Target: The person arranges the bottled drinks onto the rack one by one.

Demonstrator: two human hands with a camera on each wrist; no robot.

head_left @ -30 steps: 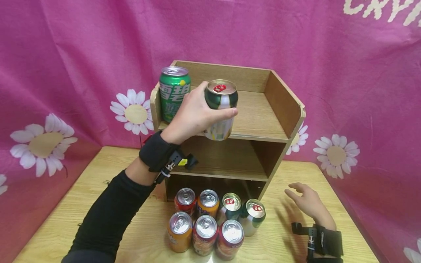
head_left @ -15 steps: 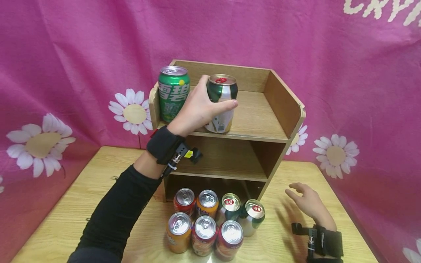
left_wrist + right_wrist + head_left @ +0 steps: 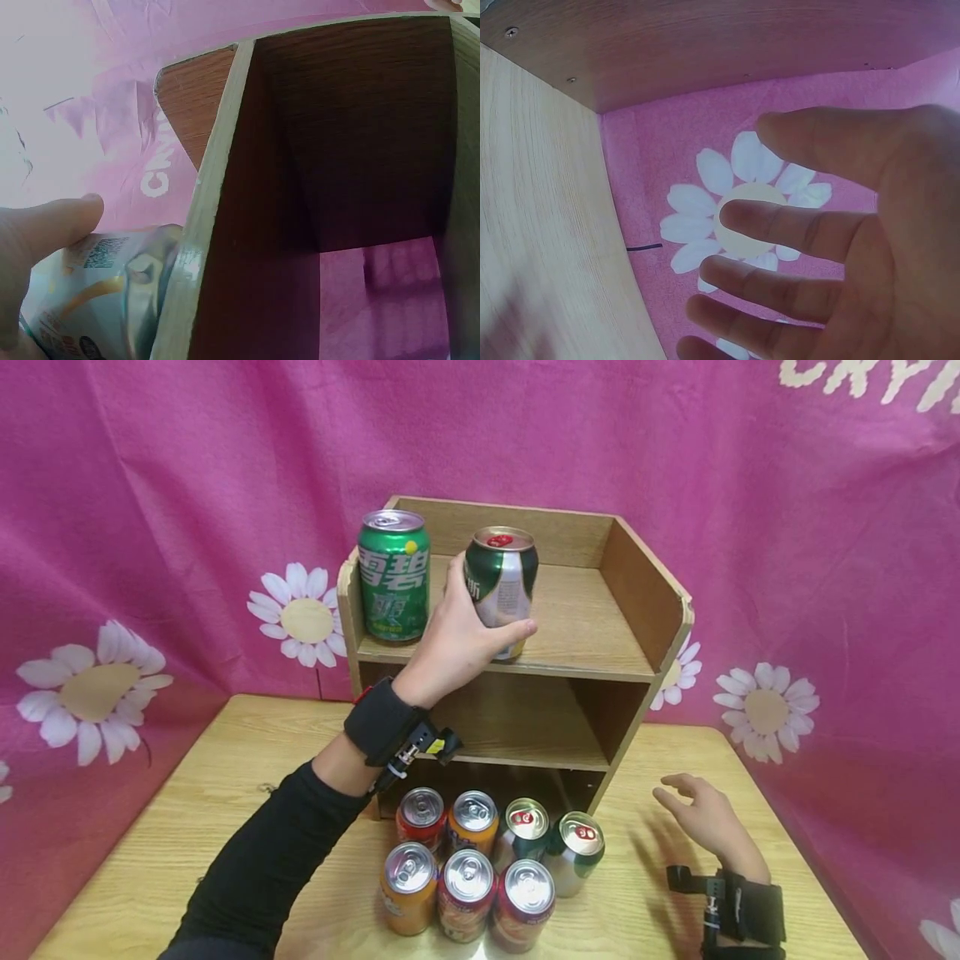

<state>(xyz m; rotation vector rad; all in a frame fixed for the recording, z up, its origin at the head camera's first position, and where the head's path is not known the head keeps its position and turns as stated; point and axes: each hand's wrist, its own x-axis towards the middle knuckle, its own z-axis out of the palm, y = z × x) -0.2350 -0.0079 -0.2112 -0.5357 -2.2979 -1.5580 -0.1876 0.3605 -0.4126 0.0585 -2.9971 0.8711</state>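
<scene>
My left hand (image 3: 461, 631) grips a dark green and white drink can (image 3: 508, 578) with a red pull tab, thumb across its front. The can is upright at the front of the wooden shelf's top board (image 3: 592, 627). In the left wrist view the can's base (image 3: 154, 285) is right at the board's edge. A green soda can (image 3: 394, 578) stands on the same board to the left of the hand. Over the table's right side my right hand (image 3: 701, 814) hovers with loosely bent fingers, holding nothing; the right wrist view shows its fingers (image 3: 780, 289) spread.
In front of the shelf unit (image 3: 637, 718) several cans stand in two rows on the wooden table (image 3: 300, 727), among them an orange can (image 3: 409, 893), a red can (image 3: 422, 814) and a green-white can (image 3: 577, 852). A pink flowered cloth (image 3: 247, 460) hangs behind.
My left hand has raised the dark green can slightly and set it back over the top board's front, then slid its grip lower. The right hand stays nearly still.
</scene>
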